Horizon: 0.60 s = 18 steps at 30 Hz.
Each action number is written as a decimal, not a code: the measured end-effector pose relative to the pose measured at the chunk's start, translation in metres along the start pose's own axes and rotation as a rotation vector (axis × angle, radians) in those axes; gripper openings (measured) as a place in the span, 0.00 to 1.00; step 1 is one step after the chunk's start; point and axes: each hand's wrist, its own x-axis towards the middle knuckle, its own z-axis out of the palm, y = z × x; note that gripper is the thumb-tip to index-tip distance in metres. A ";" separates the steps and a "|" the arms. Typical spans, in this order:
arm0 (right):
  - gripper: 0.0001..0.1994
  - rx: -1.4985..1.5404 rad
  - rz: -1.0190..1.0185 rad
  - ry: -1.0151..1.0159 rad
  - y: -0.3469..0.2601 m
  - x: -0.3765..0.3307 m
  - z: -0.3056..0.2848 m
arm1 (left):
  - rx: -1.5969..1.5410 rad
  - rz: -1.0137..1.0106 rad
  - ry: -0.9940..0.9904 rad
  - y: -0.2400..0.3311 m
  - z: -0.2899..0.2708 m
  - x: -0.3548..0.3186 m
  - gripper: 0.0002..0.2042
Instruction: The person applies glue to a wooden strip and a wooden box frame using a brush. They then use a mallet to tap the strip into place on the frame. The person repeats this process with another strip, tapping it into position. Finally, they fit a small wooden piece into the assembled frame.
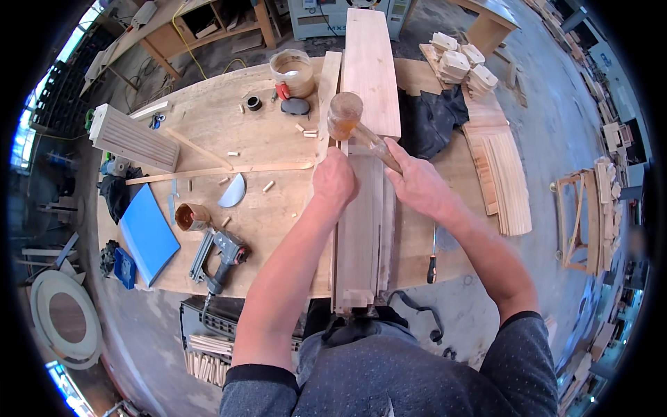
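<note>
My right hand (418, 182) grips the handle of a mallet (345, 117). The mallet's amber, worn head hangs just above and beyond my left hand (335, 176). That hand is closed at the left edge of a long wooden assembly (359, 229), and whatever its fingers hold is hidden. The assembly runs from my waist toward the far side of the workbench. A thick pale board (371, 69) extends beyond it, past the far edge of the bench. Several short wooden dowels (269, 186) lie loose to the left of my left hand.
On the workbench (278, 229) at left are a nail gun (224, 254), a blue sheet (149, 233), a brown pot (192, 217) and a tub (292, 73). To the right lie black cloth (434, 121), a screwdriver (432, 267), wooden strips (501, 184) and stacked wooden blocks (458, 62).
</note>
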 end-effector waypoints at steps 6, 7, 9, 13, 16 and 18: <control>0.32 0.015 0.018 -0.028 -0.011 0.008 -0.011 | 0.022 0.012 0.011 -0.005 -0.002 0.000 0.16; 0.32 -0.004 0.010 -0.033 -0.010 0.009 -0.012 | 0.020 0.018 0.018 -0.004 -0.002 -0.001 0.16; 0.32 -0.041 -0.004 -0.043 -0.009 0.010 -0.013 | 0.008 0.013 -0.006 -0.002 -0.003 -0.001 0.16; 0.31 -0.029 0.077 -0.133 -0.022 0.021 -0.022 | -0.012 0.032 -0.022 -0.005 -0.006 0.000 0.16; 0.31 0.007 -0.041 -0.022 -0.027 0.017 -0.024 | -0.007 -0.005 -0.035 -0.002 -0.009 -0.002 0.16; 0.31 0.028 -0.101 0.042 -0.027 0.015 -0.020 | -0.016 -0.003 -0.047 -0.004 -0.009 -0.002 0.16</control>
